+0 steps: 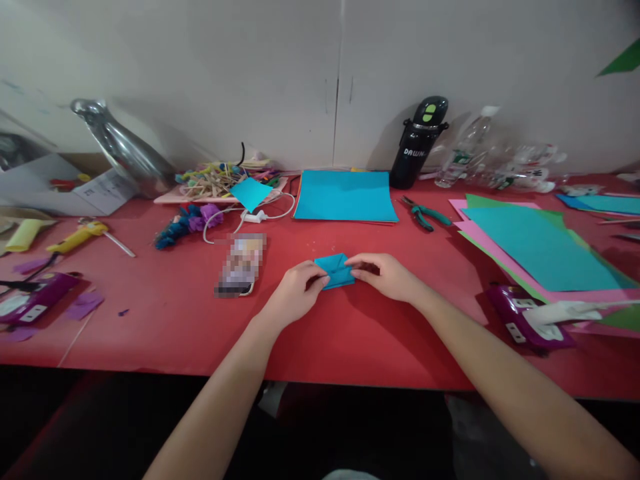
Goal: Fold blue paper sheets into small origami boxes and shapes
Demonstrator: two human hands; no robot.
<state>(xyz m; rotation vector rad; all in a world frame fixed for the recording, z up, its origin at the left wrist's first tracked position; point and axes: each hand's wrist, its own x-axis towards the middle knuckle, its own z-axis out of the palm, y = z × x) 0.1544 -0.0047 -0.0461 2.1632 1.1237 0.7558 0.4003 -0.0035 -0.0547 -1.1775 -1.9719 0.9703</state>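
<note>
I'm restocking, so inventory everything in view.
Folded paper: one, blue, in hands
Paper stack: one, blue-topped, back
Sheets: several, multicoloured, right
Paper square: one, blue, left
Sticks: many, mixed, left
Phone: one, pixelated, left
Cable: one, white, left
Fluffy bundle: one, blue-purple, left
Glue gun: one, yellow, left
Scraps: several, purple, left
Power strips: two, purple, either side
Box: one, white, left
Flask: one, silver, left
Bottle: one, black, back
Plastic bottles: several, clear, right
Pliers: one, teal-handled, right
Table: one, red, beneath
Left hand: one, bare, centre
Right hand: one, bare, centre
</note>
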